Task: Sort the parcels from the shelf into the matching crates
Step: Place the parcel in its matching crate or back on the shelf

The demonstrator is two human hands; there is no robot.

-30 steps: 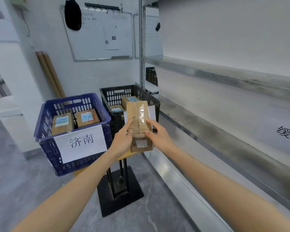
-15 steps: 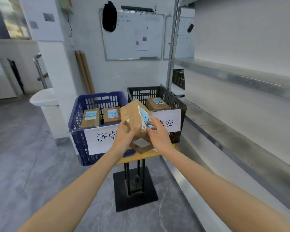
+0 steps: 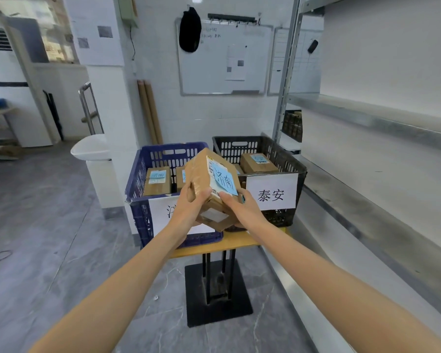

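A brown cardboard parcel (image 3: 201,182) is held tilted in the air in front of two crates, over the gap between them. A blue label (image 3: 223,178) with handwritten characters is stuck to its upper face. The parcel is gripped from the left by the left hand (image 3: 189,207), whose fingers are curled round its side, and from the right by the right hand (image 3: 242,207), whose thumb is pressed by the label's lower edge. Behind it, a blue crate (image 3: 138,179) and a black crate (image 3: 285,161) are set side by side on a small yellow-topped table (image 3: 229,244). Labelled boxes are seen inside both. A white sign (image 3: 271,192) is fixed to the black crate's front. Metal shelves (image 3: 367,118) are seen to the right.
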